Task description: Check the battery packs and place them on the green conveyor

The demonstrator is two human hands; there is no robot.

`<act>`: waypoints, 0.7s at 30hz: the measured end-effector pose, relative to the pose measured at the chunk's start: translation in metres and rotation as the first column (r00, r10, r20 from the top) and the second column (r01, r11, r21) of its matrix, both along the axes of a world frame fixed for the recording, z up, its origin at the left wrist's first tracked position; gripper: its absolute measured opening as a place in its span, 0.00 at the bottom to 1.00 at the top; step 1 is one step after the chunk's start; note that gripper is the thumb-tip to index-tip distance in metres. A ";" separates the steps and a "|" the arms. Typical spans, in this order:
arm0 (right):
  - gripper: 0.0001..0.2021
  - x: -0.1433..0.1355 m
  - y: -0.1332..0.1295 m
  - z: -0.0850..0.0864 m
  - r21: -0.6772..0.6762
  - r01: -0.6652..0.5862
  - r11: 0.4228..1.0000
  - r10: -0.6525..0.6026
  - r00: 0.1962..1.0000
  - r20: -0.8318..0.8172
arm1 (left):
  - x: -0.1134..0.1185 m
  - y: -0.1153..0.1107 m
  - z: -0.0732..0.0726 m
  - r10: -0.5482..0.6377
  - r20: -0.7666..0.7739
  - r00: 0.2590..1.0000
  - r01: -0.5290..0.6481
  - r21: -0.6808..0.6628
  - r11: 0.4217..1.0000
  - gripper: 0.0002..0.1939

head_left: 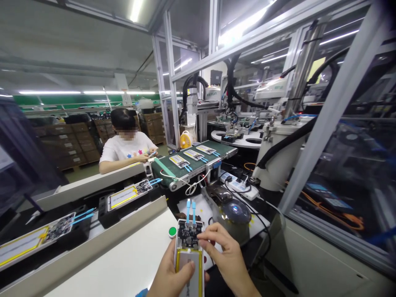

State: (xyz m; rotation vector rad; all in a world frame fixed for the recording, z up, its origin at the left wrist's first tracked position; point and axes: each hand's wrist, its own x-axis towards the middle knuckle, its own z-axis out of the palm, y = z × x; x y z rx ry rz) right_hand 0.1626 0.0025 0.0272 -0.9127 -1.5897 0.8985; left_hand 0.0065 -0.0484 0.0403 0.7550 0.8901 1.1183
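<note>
In my left hand (pixel 170 270) is an open power bank (pixel 185 258), its thumb across the battery and its fingers round the casing. A yellow-edged silver battery fills the lower part of the white shell. Above it sits a dark circuit board (pixel 187 236), and two light blue ribbon tabs (pixel 191 209) stick up from its far end. My right hand (pixel 227 253) has thumb and index finger pinched at the board's right edge. Whatever may be between those fingertips is too small to make out.
Left, similar open units (pixel 123 198) lie in black fixtures along a line behind a white rail (pixel 130 231). Ahead, a green conveyor (pixel 202 167) carries several more. A co-worker (pixel 126 144) sits across. A green button (pixel 172 232), power strip (pixel 241 185) and framed machine stand nearby.
</note>
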 end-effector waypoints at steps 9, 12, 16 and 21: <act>0.05 0.000 -0.014 0.006 0.158 -0.012 0.987 -0.019 0.980 0.198 | -0.001 -0.001 -0.001 0.046 -0.050 0.998 -0.043 0.063 0.997 0.28; 0.05 0.002 -0.019 0.009 0.341 0.005 0.940 -0.105 0.956 0.275 | 0.000 -0.003 0.004 0.072 -0.100 0.992 -0.062 0.099 0.993 0.24; 0.07 0.005 -0.020 0.013 0.414 -0.006 0.910 -0.139 0.937 0.321 | 0.003 -0.003 0.006 0.052 -0.061 0.997 -0.045 0.109 0.993 0.21; 0.06 -0.001 -0.023 0.005 -0.031 -0.099 0.995 0.102 0.988 0.119 | 0.004 -0.003 0.002 0.031 -0.016 0.999 -0.030 0.080 0.996 0.18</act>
